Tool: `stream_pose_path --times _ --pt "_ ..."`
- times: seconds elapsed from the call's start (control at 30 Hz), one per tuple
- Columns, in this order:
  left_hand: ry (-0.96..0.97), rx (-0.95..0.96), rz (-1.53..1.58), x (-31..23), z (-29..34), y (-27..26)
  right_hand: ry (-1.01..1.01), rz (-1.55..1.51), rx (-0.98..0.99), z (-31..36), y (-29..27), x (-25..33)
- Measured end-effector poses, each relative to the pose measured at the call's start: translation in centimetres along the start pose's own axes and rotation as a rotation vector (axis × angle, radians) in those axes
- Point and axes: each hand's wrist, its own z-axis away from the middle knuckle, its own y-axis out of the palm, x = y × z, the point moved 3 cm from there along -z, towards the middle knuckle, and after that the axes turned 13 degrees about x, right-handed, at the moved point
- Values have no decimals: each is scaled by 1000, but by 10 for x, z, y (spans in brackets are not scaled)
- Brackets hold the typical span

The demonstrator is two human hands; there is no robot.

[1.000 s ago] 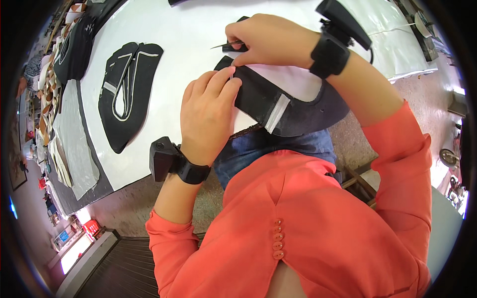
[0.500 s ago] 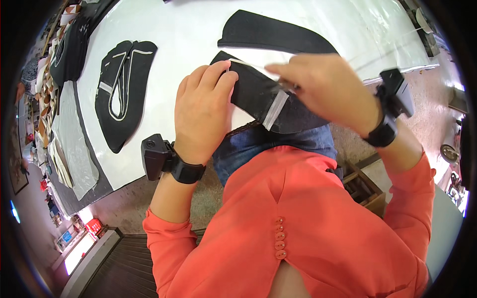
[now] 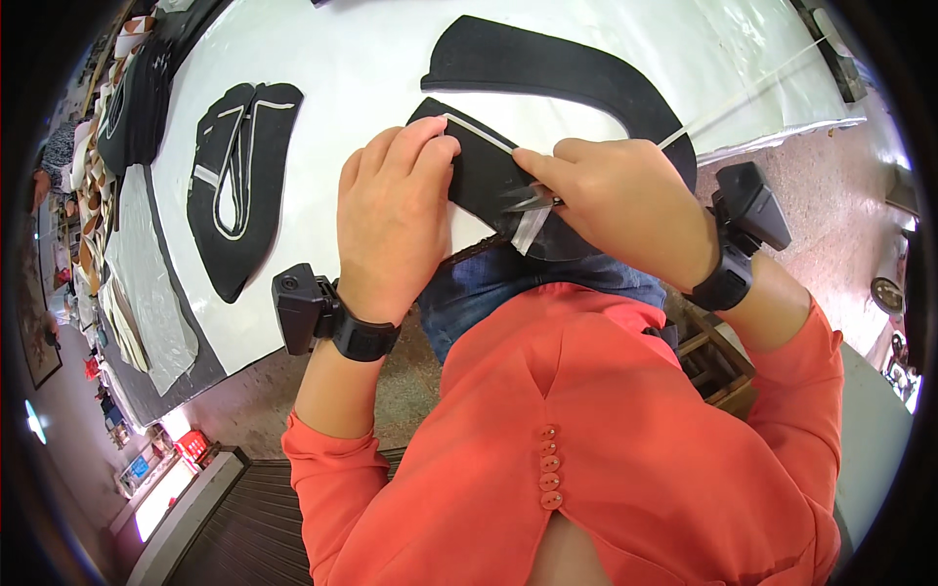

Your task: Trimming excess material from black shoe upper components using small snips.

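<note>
A curved, U-shaped black material piece (image 3: 562, 61) lies at the table's near edge, its near arm under my hands and overhanging my lap. Along that arm's upper edge runs a thin white tape (image 3: 479, 131). My left hand (image 3: 393, 210) rests at the arm's left end, thumb and fingers closed on the tape and the edge. In my right hand (image 3: 630, 200) is a small pair of scissors (image 3: 528, 200), blades pointing left, while the index finger presses the tape. A wider whitish strip (image 3: 531, 230) crosses the piece below the scissors.
Another black piece with white edging (image 3: 259, 186) lies left on the white-covered table (image 3: 342, 68). More black pieces (image 3: 137, 107) are stacked at the far left. From the right, a taut white tape length (image 3: 752, 93) reaches the curve. A wooden crate (image 3: 713, 366) stands below the table.
My right hand has moved slightly down and left, its finger now on the tape. The tape lies flatter along the edge, and the scissors show more clearly. My left hand has barely moved.
</note>
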Motion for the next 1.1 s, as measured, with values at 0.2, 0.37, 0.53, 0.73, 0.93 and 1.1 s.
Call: stream_pose_path --times 0.2,0.37,0.53,0.73,0.93,1.1 --pt "6 39 25 3 -3 -2 11 62 111 -5 -6 20" --pt "29 56 -3 2 -7 -7 71 133 131 -1 3 25" --pt "61 76 -14 2 3 -2 76 222 93 -1 -4 18" --pt "-83 111 -79 -15 35 -2 -145 90 189 -3 -35 -16" --pt "-217 42 -47 -26 58 6 102 -282 260 -13 -40 -36" --pt "-186 -4 106 -41 40 6 162 -456 215 -17 -28 -36"
